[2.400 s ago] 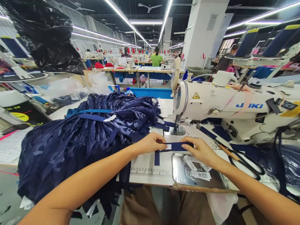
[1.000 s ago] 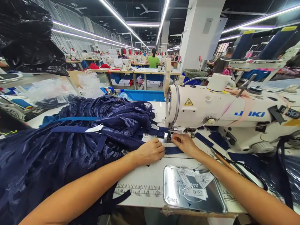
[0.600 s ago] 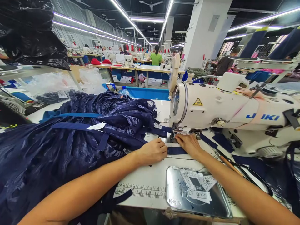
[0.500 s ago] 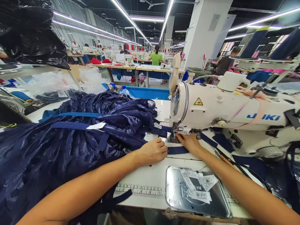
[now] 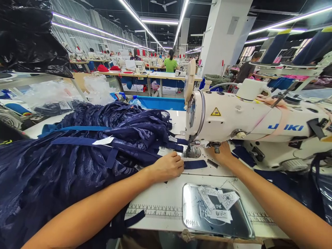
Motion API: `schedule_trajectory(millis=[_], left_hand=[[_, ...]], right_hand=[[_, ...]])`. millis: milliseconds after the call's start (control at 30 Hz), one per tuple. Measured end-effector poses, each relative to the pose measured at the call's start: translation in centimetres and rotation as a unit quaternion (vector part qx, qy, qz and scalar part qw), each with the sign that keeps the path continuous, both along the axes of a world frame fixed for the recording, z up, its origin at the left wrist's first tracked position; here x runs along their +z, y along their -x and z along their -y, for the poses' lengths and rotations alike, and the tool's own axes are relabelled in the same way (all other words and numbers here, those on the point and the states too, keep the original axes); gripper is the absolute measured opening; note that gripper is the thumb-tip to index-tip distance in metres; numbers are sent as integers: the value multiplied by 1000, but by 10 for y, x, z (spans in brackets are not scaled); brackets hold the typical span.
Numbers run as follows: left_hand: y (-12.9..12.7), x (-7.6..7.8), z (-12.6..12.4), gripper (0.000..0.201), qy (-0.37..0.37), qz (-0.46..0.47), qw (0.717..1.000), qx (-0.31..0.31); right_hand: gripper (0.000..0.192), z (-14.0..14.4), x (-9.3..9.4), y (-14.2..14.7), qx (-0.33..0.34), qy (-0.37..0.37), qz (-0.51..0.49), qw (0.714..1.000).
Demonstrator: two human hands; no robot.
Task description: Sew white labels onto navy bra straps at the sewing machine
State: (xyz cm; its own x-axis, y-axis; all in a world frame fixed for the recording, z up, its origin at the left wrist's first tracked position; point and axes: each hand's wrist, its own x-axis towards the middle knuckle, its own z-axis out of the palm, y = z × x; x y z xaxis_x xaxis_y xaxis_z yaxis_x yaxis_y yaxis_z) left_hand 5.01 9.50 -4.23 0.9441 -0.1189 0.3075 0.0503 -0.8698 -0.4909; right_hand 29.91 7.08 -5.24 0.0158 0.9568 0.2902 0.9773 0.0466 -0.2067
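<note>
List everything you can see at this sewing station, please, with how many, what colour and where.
White JUKI sewing machine: one, white, right of centre on the table.
Short navy fabric strip: one, navy, flat in front of the needle.
Heap of navy lace garments: one heap, navy, left half of the table.
Shiny metal tray: one, silver, near table edge, holding white printed labels, several.
Printed ruler strip: one, white, along the near edge.
Black plastic bag: one, black, upper left.
Left hand: one, pressing the strip's left end.
Right hand: one, under the machine head, fingers hidden.
</note>
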Motion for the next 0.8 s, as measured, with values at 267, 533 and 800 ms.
schedule_trajectory(millis=[267,533,800], left_hand=[[-4,2,-3,10,-6,-6,1000,3],[-3,2,-2,10,-2,-21,1000,2],[-2,8,7,17,44,-31,997,49]], right_hand=[[25,46,4,42,253,-29,-81,964],[25,51,-1,53,317,-46,-77,944],[31,55,4,56,339,-51,7,939]])
